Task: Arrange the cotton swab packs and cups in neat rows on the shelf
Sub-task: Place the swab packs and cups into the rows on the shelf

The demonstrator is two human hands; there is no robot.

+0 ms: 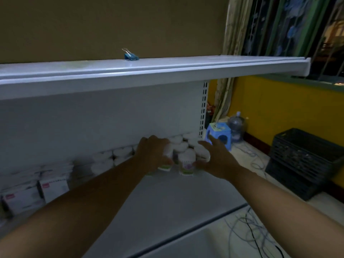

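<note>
On the shelf, at its rear right, one cup is gripped by the left hand and the neighbouring cups are touched by the spread-fingered right hand; these crowded cups could be toppled by a sideways nudge.

I can read no text from here. The white cardboard boxes at the left of the white metal shelf show a red mark and grey print, all blurred. The green-and-purple labels on the white plastic cups are equally illegible.
</note>
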